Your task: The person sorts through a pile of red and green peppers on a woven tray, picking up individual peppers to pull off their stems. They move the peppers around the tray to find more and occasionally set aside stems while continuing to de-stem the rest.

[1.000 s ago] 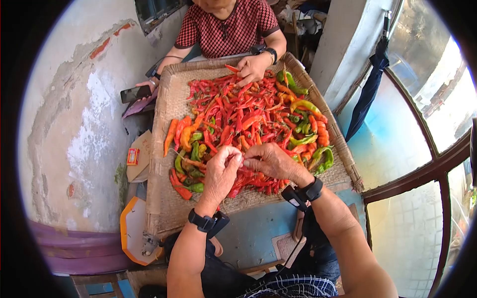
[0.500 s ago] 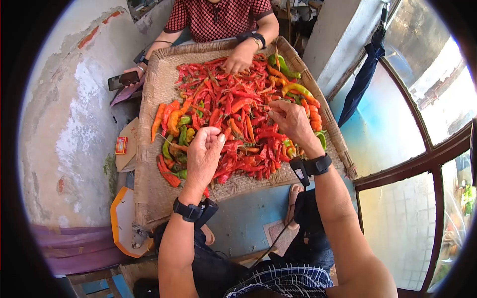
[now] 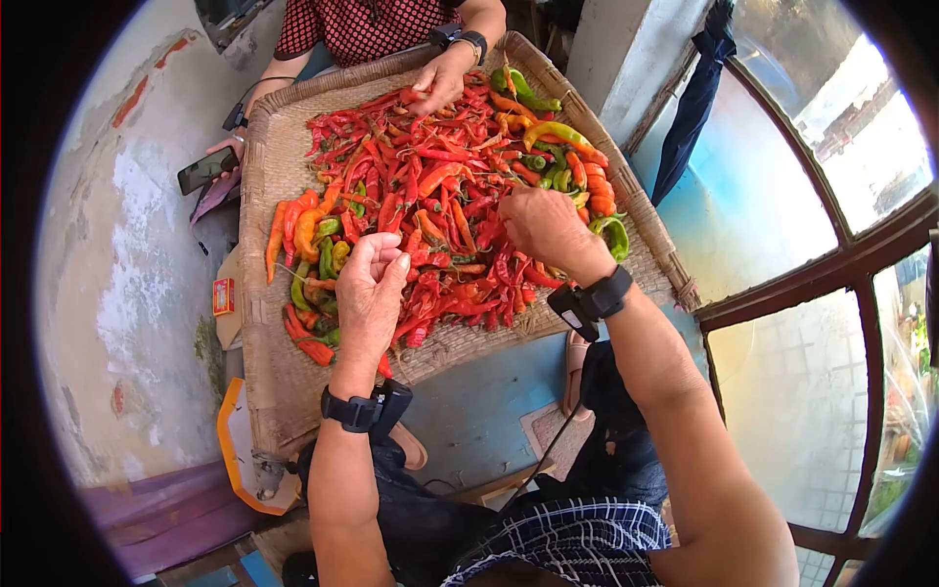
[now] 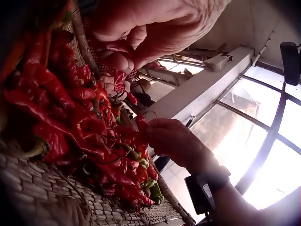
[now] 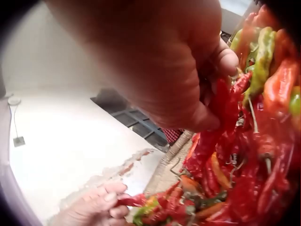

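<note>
A wide woven tray [image 3: 279,367] holds a heap of red chillies [image 3: 440,191], with orange and green ones along its edges. My left hand [image 3: 391,264] hovers over the near left of the heap with its fingers curled to the thumb. In the right wrist view the left hand [image 5: 115,202] pinches a small red chilli [image 5: 134,200]. My right hand [image 3: 514,230] reaches down into the middle of the heap. Seen up close, the right hand [image 5: 221,80] has its fingers closed round a red chilli [image 5: 225,108].
Across the tray a person in a red patterned top rests a hand [image 3: 437,88] on the far chillies. A phone [image 3: 205,168] lies left of the tray, above a small red box [image 3: 224,295]. Right of the tray are a window frame [image 3: 831,264] and a dark umbrella [image 3: 690,108].
My hands were together on one chilli at the near edge. They parted: the right hand went forward into the middle of the heap, while the left stayed back, curled.
</note>
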Available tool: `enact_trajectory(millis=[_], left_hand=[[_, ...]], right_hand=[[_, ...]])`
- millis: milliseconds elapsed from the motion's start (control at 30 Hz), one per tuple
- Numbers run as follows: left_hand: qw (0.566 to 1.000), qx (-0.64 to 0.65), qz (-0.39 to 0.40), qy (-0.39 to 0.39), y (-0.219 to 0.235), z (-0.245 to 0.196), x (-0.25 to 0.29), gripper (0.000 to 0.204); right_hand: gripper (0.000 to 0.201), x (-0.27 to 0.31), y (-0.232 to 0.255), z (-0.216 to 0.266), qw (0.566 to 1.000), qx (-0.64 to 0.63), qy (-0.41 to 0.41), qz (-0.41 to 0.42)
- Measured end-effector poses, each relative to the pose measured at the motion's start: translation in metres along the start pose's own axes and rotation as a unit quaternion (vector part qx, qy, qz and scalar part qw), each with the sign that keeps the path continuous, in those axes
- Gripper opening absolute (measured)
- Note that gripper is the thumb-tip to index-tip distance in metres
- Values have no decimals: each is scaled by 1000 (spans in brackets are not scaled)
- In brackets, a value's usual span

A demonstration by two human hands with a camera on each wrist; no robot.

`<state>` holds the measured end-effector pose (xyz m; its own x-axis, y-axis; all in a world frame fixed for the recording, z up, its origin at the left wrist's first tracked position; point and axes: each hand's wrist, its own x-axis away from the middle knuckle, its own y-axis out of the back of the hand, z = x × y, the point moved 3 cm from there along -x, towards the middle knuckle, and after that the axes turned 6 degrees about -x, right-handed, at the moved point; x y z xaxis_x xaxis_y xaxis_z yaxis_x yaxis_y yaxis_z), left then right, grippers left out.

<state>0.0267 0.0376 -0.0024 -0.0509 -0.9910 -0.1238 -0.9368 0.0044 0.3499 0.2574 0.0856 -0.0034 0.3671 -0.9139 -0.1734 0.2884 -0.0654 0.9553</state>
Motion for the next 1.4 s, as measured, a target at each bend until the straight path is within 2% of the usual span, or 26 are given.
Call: enact_trajectory(millis=[100, 167, 233, 300, 333, 433, 467, 500, 567, 600, 633, 667, 700, 733, 900, 967, 1033, 1100, 1167, 1200, 1233, 1267, 1300, 1333, 1367, 1400], left_hand=[[1000, 18, -6, -7, 3, 3, -2, 22], [999, 27, -14, -30, 2, 5, -2, 22], [1000, 18, -7, -23, 0, 5, 0, 22], [1000, 6, -1, -15, 0, 5, -1, 23], [1000, 3, -4, -10, 0, 6, -1, 22], [1000, -4, -15, -3, 0, 8, 0, 22], [1000, -10, -17, -4, 0, 10, -1, 22], [1000, -16, -19, -5, -1, 11, -1, 22], [1000, -19, -19, -9, -1, 8, 2, 21], [999, -21, -23, -17, 0, 5, 1, 20], [999, -21, -25, -17, 0, 3, 0, 20], [999, -12, -31, -26, 1, -1, 0, 19], [999, -3, -35, -33, 1, -3, 1, 17], [999, -3, -34, -30, 1, -5, 2, 17], [996, 49, -51, -61, 0, -6, 1, 14], [997, 37, -36, -65, 0, 0, 3, 17], [995, -29, -3, -95, -3, 3, 1, 17], [995, -34, 12, -88, -5, 2, 3, 16], [989, -89, 39, -108, -9, 3, 4, 15], [990, -90, 33, -99, -10, -5, 6, 18], [990, -90, 34, -99, -11, -7, 7, 18], [988, -106, 37, -109, -11, -8, 8, 18], [985, -122, 38, -118, -10, -10, 8, 18], [985, -123, 36, -116, -9, -11, 8, 18], [983, -125, 34, -127, -8, -13, 9, 18], [982, -127, 32, -139, -8, -14, 9, 18]], right_hand=[[11, -2, 12, 3, 994, -98, -1, -54], [13, 1, 20, 6, 935, -351, -1, -46], [15, 0, 13, 11, 931, -365, -7, -12], [13, 2, 0, 22, 894, -427, 55, 121], [14, 4, -2, 24, 904, -399, 52, 145], [15, -6, 4, 19, 938, -316, 70, 125], [23, -8, 6, 9, 872, -470, -86, 109], [23, -10, 11, 10, 871, -471, -87, 109], [28, -17, 30, 0, 844, -500, -88, -173], [31, -18, 24, -7, 909, -372, -49, -184], [31, -17, 19, -8, 909, -372, -47, -183], [33, -13, 6, -4, 961, -273, -10, -51], [34, -6, -6, 2, 982, -166, 26, 84], [33, 2, -12, 8, 984, -142, -8, 103], [23, 2, -30, 16, 994, -46, -14, 98], [18, 1, -18, 10, 994, -89, 43, 42], [15, -1, 12, 10, 984, -169, 37, 41], [16, -1, 27, 9, 919, -355, -32, 168], [15, -6, 21, 1, 903, -367, -79, 211], [20, -12, 25, 2, 827, -549, -94, 74], [28, -14, 29, -2, 704, -700, -103, -68], [42, -20, 30, -8, 752, -642, -100, -111], [42, -18, 29, -10, 752, -642, -99, -110], [41, -15, 30, -8, 868, -491, -44, -55], [42, -10, 27, -6, 948, -319, 14, 3], [42, -2, 12, -7, 960, -222, 172, -4]])
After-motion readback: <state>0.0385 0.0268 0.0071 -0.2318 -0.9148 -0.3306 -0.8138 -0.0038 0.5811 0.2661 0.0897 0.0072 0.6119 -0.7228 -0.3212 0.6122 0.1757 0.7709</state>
